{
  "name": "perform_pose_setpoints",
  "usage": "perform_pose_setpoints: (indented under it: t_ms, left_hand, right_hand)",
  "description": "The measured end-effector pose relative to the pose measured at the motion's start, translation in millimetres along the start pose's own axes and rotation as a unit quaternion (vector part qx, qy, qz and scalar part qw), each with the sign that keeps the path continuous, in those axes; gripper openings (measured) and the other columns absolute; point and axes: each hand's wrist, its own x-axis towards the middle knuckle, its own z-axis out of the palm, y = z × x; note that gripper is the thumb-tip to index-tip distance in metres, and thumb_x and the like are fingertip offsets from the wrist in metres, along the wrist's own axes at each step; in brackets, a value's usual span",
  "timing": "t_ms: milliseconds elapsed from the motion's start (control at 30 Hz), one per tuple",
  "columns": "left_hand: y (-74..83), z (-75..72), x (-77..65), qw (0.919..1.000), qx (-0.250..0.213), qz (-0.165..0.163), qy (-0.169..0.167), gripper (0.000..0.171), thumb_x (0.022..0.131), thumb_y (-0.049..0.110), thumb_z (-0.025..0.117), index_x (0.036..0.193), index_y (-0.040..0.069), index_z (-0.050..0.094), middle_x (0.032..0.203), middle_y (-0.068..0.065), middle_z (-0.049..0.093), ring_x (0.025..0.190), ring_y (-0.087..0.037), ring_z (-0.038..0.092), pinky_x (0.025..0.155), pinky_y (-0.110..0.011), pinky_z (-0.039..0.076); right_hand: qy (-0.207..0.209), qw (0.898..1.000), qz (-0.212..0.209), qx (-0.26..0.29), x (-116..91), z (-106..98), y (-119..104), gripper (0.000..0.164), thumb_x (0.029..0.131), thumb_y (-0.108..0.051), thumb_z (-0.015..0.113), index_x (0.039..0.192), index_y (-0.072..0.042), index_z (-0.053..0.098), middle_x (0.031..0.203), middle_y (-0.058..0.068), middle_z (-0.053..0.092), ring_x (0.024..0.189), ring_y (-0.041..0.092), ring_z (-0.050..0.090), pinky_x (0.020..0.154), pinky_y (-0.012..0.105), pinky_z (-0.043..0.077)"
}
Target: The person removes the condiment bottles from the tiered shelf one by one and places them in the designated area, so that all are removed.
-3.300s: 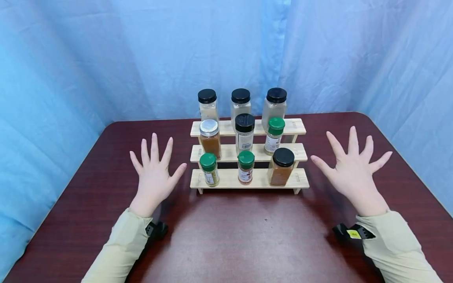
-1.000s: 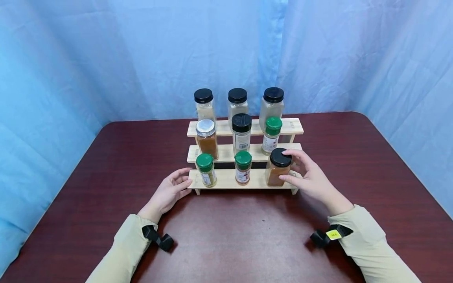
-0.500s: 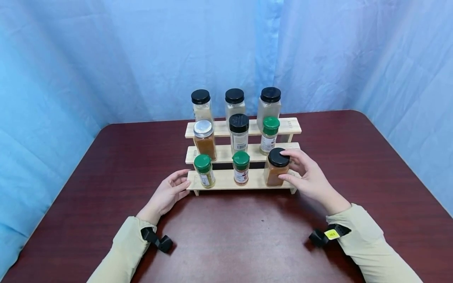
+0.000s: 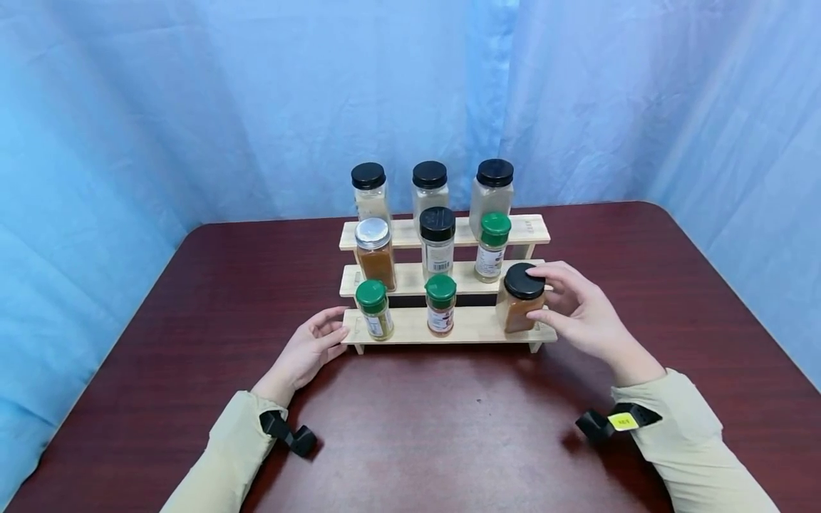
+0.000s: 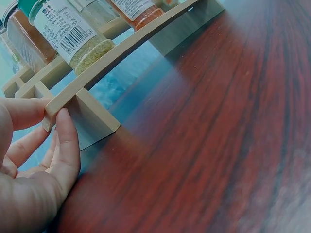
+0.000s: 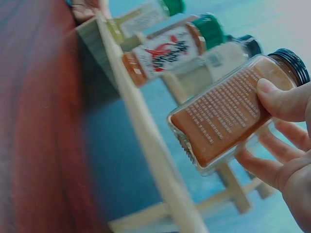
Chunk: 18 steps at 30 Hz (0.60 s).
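Note:
My right hand (image 4: 586, 313) grips a square glass spice jar (image 4: 518, 313) with brown powder and a black lid. In the right wrist view the jar (image 6: 218, 114) hangs tilted just clear of the bottom shelf, thumb on its printed face and fingers round the other side. My left hand (image 4: 309, 349) pinches the left end of the bottom shelf of a three-tier wooden spice rack (image 4: 471, 324); the left wrist view has its thumb and fingers round that shelf end (image 5: 53, 109). Two green-capped spice bottles, one at left (image 4: 377, 313) and one mid-shelf (image 4: 440, 310), share the bottom tier.
On the middle tier stand a silver-lidded jar (image 4: 375, 256), a black-capped shaker (image 4: 438, 246) and a green-capped bottle (image 4: 492, 249). Three black-lidded jars line the top tier, the rightmost (image 4: 492, 192) included. Blue curtains (image 4: 321, 107) hang behind the dark red table (image 4: 410, 442).
First both hands were spread apart over the table. They came in to the rack end and the jar; since half a second ago the jar has shifted right and up off the shelf.

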Motion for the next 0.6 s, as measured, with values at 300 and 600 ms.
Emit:
perform_pose_setpoints:
  t_ms: [300,600]
  left_hand:
    - [0.3,-0.3,-1.5,1.0,0.004,-0.006,0.003,0.048,0.095,-0.002,0.049,0.14,-0.002,0.031,0.089,0.008,0.058,0.077,-0.001,0.058,0.07,-0.016,0.05]
    - [1.1,2.8,-0.7,0.9999,0.008,-0.006,0.006,0.049,0.096,-0.001,0.048,0.141,-0.002,0.029,0.088,0.009,0.058,0.076,-0.001,0.058,0.07,-0.015,0.05]
  right_hand:
    - [0.034,0.999,-0.009,0.041,2,-26,-9,0.057,0.072,0.028,0.062,0.125,0.011,0.049,0.12,-0.003,0.056,0.109,0.006,0.059,0.084,0.015,0.05]
    - [0.092,0.994,0.05,-0.012,-2,-39,-11,0.068,0.069,0.035,0.056,0.128,0.001,0.052,0.117,-0.01,0.06,0.1,0.0,0.061,0.078,0.011,0.05]
